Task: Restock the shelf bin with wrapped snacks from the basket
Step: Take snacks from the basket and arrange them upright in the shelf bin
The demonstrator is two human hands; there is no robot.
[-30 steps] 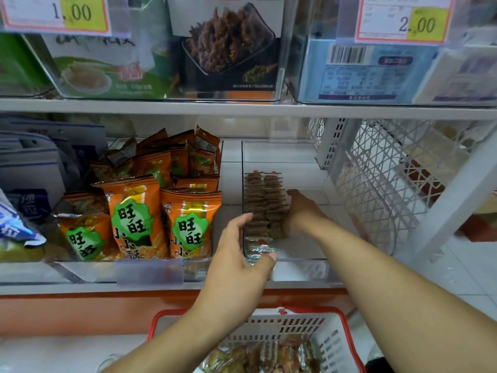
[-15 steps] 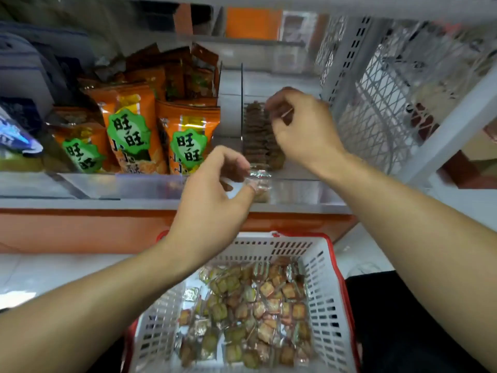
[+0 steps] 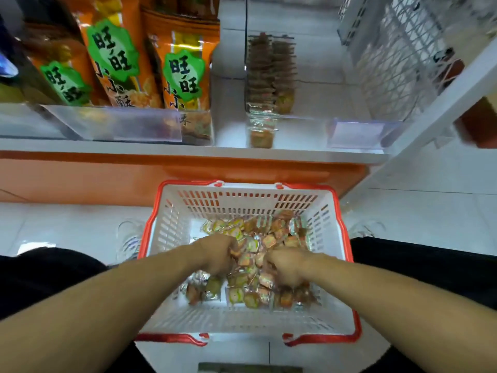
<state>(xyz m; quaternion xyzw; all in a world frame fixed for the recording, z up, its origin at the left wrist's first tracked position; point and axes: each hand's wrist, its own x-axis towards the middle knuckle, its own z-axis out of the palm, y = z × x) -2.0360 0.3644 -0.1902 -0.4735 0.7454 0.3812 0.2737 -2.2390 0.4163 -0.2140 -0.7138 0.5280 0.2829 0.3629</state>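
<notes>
Both hands are down in the heap of wrapped snacks [image 3: 258,254]. The left hand [image 3: 217,255] has its fingers curled down into the wrappers on the heap's 9 o'clock side; they seem to close on a few pieces, though the blur and the back of the hand hide exactly which. The right hand [image 3: 289,266] is bunched the same way at the heap's 3 o'clock side, knuckles up, fingertips buried among the packets, so I cannot tell how firm its hold is. The two hands lie near each other with a few snacks showing between them.

The snacks lie loose on the floor of a white basket [image 3: 188,313] with a red rim, set on pale floor tiles [image 3: 67,232]. At 12 o'clock from the basket is the white shelf [image 3: 188,152], and on it the clear shelf bin [image 3: 317,103], holding two upright rows of the same wrapped pieces along its left wall. At 10 o'clock stand orange snack bags [image 3: 183,74] with green labels. At 2 o'clock is a white wire side panel [image 3: 390,57].
</notes>
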